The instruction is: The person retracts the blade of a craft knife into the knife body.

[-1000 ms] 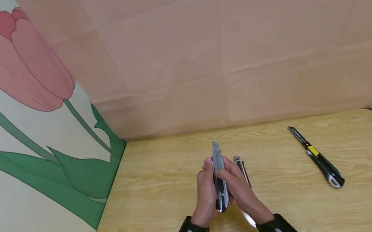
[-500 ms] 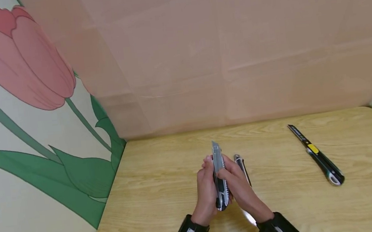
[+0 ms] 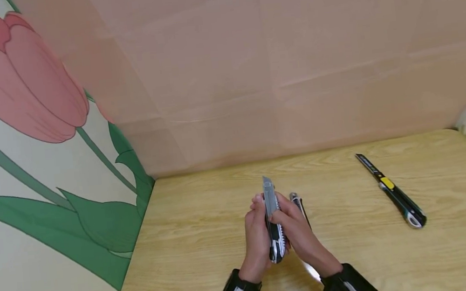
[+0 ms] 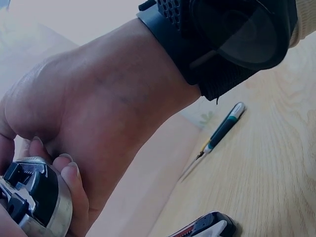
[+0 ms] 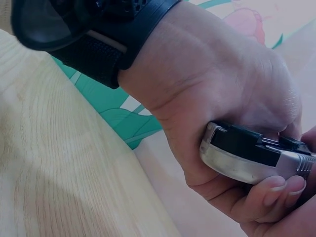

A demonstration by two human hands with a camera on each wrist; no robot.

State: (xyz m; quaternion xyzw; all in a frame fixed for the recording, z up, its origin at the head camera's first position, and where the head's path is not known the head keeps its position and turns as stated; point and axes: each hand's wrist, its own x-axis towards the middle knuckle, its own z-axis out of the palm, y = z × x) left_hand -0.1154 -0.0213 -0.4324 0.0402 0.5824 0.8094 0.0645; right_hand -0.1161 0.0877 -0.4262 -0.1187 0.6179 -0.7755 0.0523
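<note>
Both of my hands hold a silver-and-black utility knife, its tip pointing away from me over the table. My left hand grips it from the left side. From the other side my right hand grips it too, with the thumb lying on the upper face. In the right wrist view, the rounded rear end of the utility knife sits against the right palm, with fingertips under it. A second utility knife lies on the table, partly hidden by my right hand and forearm.
A black utility knife with a yellow slider lies at the right on the wooden table. A pinkish-brown sheet rises behind the table. On the left stands a wall with a tulip picture.
Both hands keep the same hold on the utility knife. The head view has shifted slightly, so the scene sits a little differently in it; nothing else has visibly moved.
</note>
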